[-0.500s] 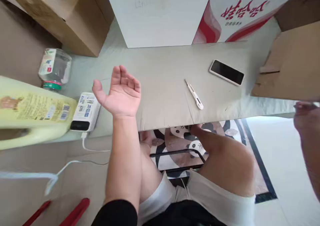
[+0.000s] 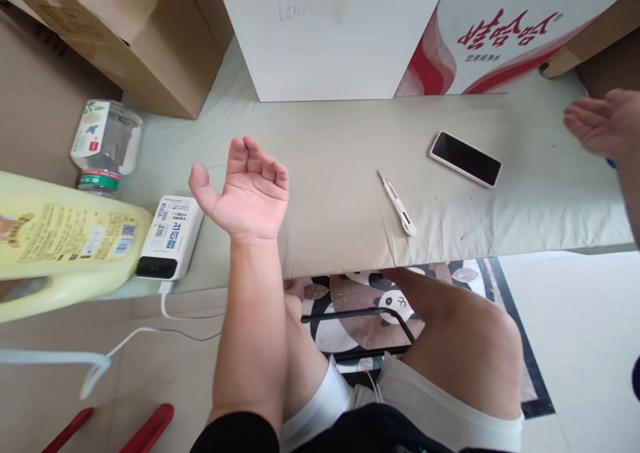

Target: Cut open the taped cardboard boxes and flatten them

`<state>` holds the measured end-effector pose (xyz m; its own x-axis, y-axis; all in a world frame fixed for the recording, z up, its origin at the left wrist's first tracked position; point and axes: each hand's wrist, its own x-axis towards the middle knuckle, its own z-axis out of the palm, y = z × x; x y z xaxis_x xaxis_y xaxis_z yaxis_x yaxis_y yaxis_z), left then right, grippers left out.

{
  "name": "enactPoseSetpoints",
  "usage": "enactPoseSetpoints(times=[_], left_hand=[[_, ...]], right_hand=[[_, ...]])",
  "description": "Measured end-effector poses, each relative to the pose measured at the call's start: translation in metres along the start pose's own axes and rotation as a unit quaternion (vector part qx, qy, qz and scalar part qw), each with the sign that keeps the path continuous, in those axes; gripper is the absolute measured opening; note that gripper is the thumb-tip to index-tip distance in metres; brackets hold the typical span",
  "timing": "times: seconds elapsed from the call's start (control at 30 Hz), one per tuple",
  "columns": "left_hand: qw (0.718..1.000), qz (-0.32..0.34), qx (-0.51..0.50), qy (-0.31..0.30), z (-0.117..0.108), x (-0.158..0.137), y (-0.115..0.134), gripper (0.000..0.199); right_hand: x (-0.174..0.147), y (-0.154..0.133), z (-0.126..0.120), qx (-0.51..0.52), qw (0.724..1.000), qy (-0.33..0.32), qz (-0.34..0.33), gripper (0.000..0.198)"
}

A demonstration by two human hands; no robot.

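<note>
My left hand (image 2: 255, 193) is held palm up above the near side of the cloth-covered table. Its thumb stands apart, the fingers are slightly bent, and nothing lies in it. A white power bank (image 2: 171, 236) with a cable plugged in is nearest to it, on the left. At the right edge, my right hand (image 2: 603, 123) has its fingers stretched out to the left, with no object visible in them. A small blue thing shows just below that hand, too little to name. Between the hands lie a white utility knife (image 2: 397, 204) and a phone (image 2: 465, 159), screen up.
A white box (image 2: 330, 39) and a red-and-white carton (image 2: 500, 46) stand at the back. Brown cardboard boxes are at back left (image 2: 150, 46) and far right (image 2: 585, 29). A clear bottle (image 2: 107, 139) and a yellow jug (image 2: 75, 239) lie left. Below is a panda-patterned mat (image 2: 350, 306).
The brown cardboard on the right has gone from the table's front right to the back right corner. My right hand has moved up over the table. My left hand keeps its pose.
</note>
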<state>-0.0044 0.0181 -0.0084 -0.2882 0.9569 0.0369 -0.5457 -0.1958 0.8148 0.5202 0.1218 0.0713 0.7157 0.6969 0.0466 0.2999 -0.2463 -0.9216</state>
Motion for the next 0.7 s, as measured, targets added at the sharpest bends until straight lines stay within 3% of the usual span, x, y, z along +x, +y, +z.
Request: enactPoseSetpoints(times=[0.07,0.13,0.27,0.47,0.6,0.7], left_hand=[[1.0,-0.009,-0.021,-0.013,-0.002,-0.001,0.003,0.061],[0.998,-0.014,-0.045,-0.03,-0.004,-0.004,0.007,0.06],[0.996,0.005,-0.08,-0.028,-0.01,-0.012,0.015,0.055],[0.983,0.018,-0.183,-0.026,-0.021,-0.022,0.027,0.045],[0.967,-0.02,-0.252,-0.031,-0.027,-0.024,0.039,0.043],[0.952,-0.043,-0.304,-0.017,-0.03,-0.025,0.05,0.045]], right_hand=[[-0.009,0.023,0.013,-0.009,0.995,0.018,0.094,0.053],[-0.027,0.031,0.018,-0.009,0.991,0.035,0.128,0.047],[-0.081,0.004,0.026,-0.055,0.99,-0.006,0.133,0.038],[-0.162,-0.057,0.072,-0.101,0.976,-0.187,0.038,0.019],[-0.214,-0.081,0.138,-0.102,0.94,-0.321,-0.052,0.014],[-0.258,-0.095,0.203,-0.109,0.893,-0.417,-0.13,0.011]])
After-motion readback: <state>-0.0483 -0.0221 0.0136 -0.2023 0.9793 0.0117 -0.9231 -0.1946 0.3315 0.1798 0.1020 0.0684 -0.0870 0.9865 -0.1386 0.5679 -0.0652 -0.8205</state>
